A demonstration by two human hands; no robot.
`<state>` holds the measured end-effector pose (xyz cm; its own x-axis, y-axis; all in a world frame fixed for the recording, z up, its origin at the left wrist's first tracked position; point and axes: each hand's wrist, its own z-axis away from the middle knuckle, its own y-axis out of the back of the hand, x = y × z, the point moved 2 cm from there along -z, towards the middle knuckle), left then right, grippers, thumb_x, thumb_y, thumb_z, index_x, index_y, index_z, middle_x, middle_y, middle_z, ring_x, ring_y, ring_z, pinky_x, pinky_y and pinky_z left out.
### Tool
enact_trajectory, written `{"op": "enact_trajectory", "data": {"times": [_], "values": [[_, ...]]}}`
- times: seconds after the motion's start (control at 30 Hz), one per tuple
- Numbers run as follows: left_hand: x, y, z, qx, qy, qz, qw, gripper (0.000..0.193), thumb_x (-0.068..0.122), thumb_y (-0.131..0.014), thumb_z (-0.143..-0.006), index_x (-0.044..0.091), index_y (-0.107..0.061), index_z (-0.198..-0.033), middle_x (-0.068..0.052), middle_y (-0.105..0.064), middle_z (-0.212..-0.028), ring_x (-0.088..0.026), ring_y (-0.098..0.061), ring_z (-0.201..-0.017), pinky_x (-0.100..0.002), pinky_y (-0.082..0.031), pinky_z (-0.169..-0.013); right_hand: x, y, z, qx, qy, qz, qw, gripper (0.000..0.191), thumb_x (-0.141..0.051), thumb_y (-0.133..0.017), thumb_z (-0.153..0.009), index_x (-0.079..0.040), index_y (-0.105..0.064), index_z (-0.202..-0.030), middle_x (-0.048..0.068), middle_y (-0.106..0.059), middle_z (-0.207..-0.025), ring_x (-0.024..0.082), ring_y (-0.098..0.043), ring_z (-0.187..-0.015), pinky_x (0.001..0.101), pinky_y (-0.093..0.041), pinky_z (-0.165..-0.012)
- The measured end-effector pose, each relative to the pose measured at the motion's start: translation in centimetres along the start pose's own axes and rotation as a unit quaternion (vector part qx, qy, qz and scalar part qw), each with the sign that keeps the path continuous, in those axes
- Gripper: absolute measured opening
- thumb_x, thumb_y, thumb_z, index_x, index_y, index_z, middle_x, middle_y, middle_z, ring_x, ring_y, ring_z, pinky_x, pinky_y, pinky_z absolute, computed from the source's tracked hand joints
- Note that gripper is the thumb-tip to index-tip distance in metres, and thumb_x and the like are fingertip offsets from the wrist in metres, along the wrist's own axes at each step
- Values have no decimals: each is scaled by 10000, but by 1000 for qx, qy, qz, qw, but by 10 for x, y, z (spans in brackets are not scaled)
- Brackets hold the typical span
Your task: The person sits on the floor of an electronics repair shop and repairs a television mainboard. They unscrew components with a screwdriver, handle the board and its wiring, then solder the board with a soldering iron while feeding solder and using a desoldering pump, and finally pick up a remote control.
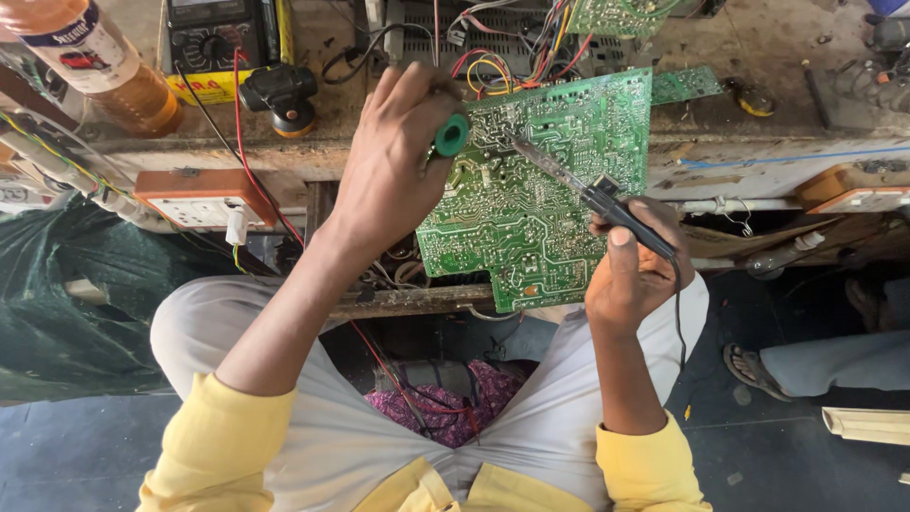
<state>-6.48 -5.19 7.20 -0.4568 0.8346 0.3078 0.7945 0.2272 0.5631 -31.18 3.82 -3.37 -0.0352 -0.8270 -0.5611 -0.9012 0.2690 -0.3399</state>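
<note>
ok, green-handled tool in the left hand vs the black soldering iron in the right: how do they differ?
The green-handled tool is mostly hidden in the left hand, only its round green end showing; the soldering iron shows its full length from the right hand. The iron has a black grip, long metal shaft and trailing cord; no cord shows on the green tool. Both are over the green circuit board.

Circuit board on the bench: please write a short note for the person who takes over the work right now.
Left hand: shut on a green-handled tool at the upper left edge of the green circuit board.
Right hand: shut on the black soldering iron; its tip lies on the board's upper middle.
The board leans on the workbench edge, solder side up.
Done: cannot tell which joints are finished.
Left: the joint under the tip.
</note>
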Motion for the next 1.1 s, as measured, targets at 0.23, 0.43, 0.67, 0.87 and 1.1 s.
{"op": "enact_trajectory", "data": {"times": [0.23,0.43,0.67,0.87,1.1], "values": [[-8,-14,-1,-11,5,-34,999,392,-21,-688,-772,2,-605,-1155,-127,-567,-1207,-364,-562,-1131,-477,-452,-928,3,2,1,4,0,-2,1000,281,-28,-726,-1016,42,-625,-1269,168,-630,-1137,254,-675,-902,374,-584,-767],[-10,-18,1,-17,-2,-58,998,417,-22,-683,-769,-2,-615,-1179,-121,-565,-1209,-356,-561,-1126,-480,-448,-932,4,0,2,-6,-1,2,1000,283,-28,-723,-1019,34,-621,-1276,164,-622,-1137,257,-674,-907,375,-585,-766],[-8,-21,0,-20,0,-64,998,421,-23,-686,-751,11,-627,-1166,-107,-564,-1201,-342,-556,-1133,-477,-444,-931,4,-2,1,-16,4,9,1000,278,-25,-720,-1020,32,-630,-1277,167,-622,-1149,250,-666,-903,379,-580,-762],[-9,-20,2,-22,1,-62,998,456,-35,-673,-731,12,-633,-1182,-105,-564,-1212,-337,-549,-1148,-480,-442,-940,5,-2,2,-14,1,4,1000,284,-27,-724,-1021,23,-631,-1284,163,-621,-1168,248,-666,-922,376,-578,-758],[-10,-18,2,-13,3,-43,999,467,-35,-667,-742,-4,-618,-1205,-122,-560,-1236,-359,-551,-1157,-486,-443,-949,7,3,3,3,-10,-5,1000,295,-39,-733,-1019,16,-625,-1287,163,-621,-1165,248,-674,-919,356,-574,-744]]}}
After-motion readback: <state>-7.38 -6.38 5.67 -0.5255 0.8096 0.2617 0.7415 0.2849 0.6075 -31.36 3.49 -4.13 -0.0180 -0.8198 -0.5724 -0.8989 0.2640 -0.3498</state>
